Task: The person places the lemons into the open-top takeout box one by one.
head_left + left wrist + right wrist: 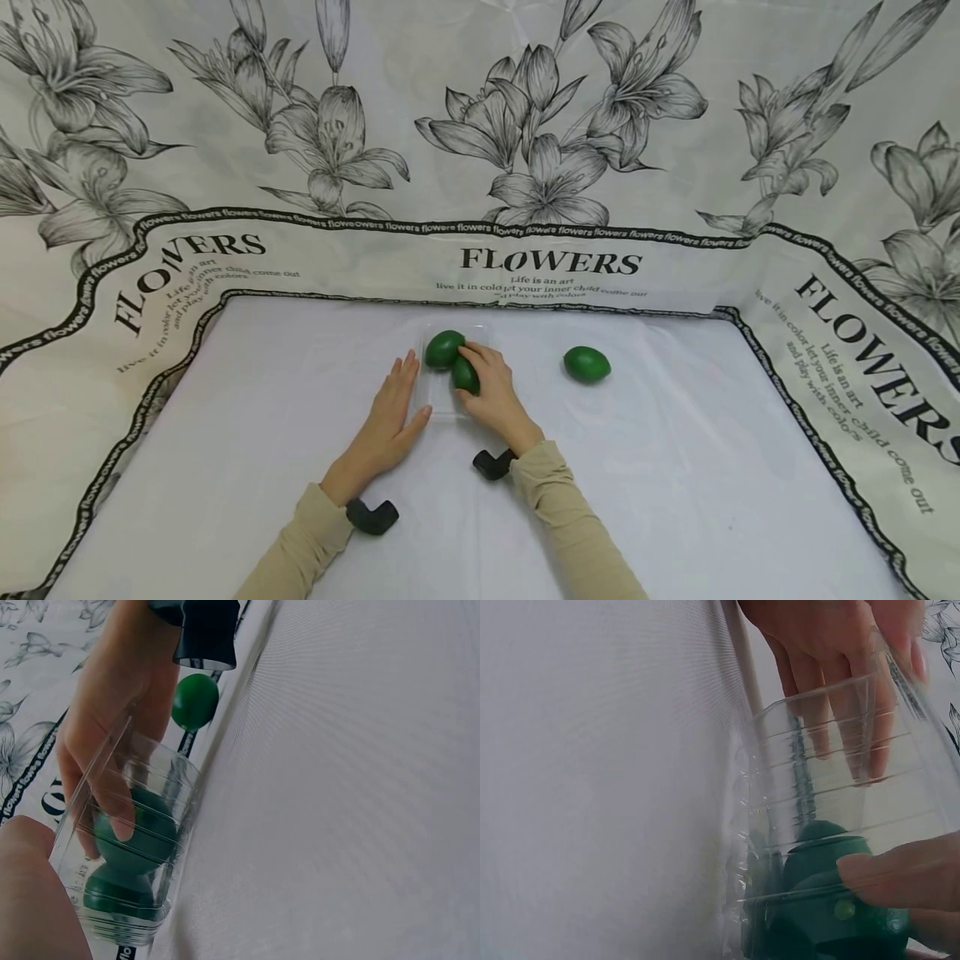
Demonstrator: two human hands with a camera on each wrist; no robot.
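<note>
Inside the clear box (438,402), a green fruit (466,377) is gripped by the right hand (495,392) beside a second fruit (442,350) — best settled gently, with the box's left side steadied by the left hand (386,419), whose fingers are laid straight alongside.

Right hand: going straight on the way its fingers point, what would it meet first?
Probably the farther green fruit in the clear container, just ahead of the right hand; whether the two already touch is unclear.
</note>
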